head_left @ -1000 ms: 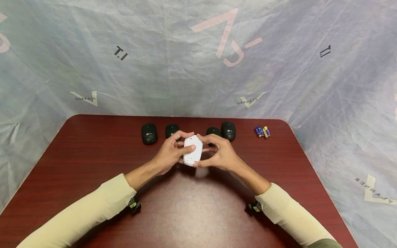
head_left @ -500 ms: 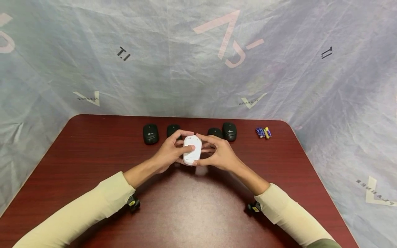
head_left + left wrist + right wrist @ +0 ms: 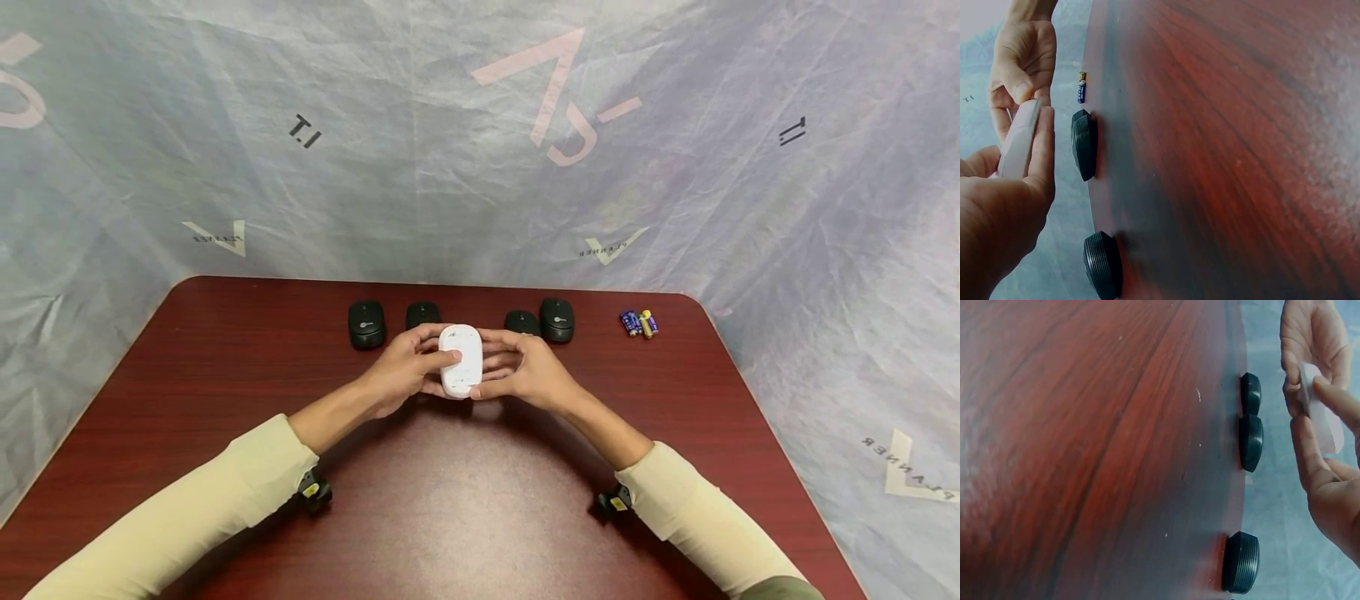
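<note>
Both hands hold a white computer mouse (image 3: 467, 371) up over the table, its flat face with small markings turned toward the head camera. My left hand (image 3: 393, 371) grips its left side, thumb laid across the face and fingers behind. At the opposite edge, my right hand (image 3: 540, 375) pinches the mouse, thumb at the lower corner and index finger near the top. Seen edge-on in the left wrist view, the white mouse (image 3: 1019, 140) lies between the hands. The right wrist view shows the right fingers (image 3: 1307, 447) along its side. The face turned away is hidden in the head view.
Black mice stand along the far edge of the dark red table (image 3: 480, 500): two at left (image 3: 367, 325) and two at right (image 3: 557, 320). Several small batteries (image 3: 630, 323) lie together at the far right. A grey printed cloth (image 3: 420, 167) hangs behind.
The white mouse has shifted slightly left with both hands. The left index finger, earlier over its top edge, now sits lower behind it. The right hand keeps its hold.
</note>
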Demonstrator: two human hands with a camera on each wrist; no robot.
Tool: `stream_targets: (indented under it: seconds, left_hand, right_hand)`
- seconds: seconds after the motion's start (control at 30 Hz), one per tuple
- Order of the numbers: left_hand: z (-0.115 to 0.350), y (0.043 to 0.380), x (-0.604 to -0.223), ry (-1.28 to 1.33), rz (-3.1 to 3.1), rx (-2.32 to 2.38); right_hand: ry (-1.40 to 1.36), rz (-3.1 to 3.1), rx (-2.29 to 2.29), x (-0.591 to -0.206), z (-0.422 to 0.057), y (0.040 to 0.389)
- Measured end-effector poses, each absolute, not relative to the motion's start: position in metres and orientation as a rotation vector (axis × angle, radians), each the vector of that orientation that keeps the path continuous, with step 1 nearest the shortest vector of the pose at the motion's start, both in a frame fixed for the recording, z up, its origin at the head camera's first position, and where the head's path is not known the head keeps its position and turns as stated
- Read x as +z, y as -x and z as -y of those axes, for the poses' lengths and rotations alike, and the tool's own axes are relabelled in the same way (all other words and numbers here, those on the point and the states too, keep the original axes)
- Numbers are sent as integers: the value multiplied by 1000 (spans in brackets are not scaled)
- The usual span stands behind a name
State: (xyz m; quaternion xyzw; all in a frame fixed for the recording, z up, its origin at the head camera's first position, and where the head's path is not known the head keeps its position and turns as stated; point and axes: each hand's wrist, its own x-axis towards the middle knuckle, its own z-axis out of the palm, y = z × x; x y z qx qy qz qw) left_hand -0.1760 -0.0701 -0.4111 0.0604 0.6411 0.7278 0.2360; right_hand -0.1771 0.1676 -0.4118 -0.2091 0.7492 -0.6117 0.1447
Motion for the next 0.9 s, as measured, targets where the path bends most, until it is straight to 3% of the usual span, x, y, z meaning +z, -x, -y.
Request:
stream_targets:
  seconds: [0.33, 0.9]
  left_hand:
    - [80, 178, -407, -199, -1951, 1839]
    - [87, 194, -384, 64, -1891, 1592]
  right_hand:
    - [504, -2256, -1673, -412, -163, 177]
    - [637, -2263, -1626, -418, -158, 179]
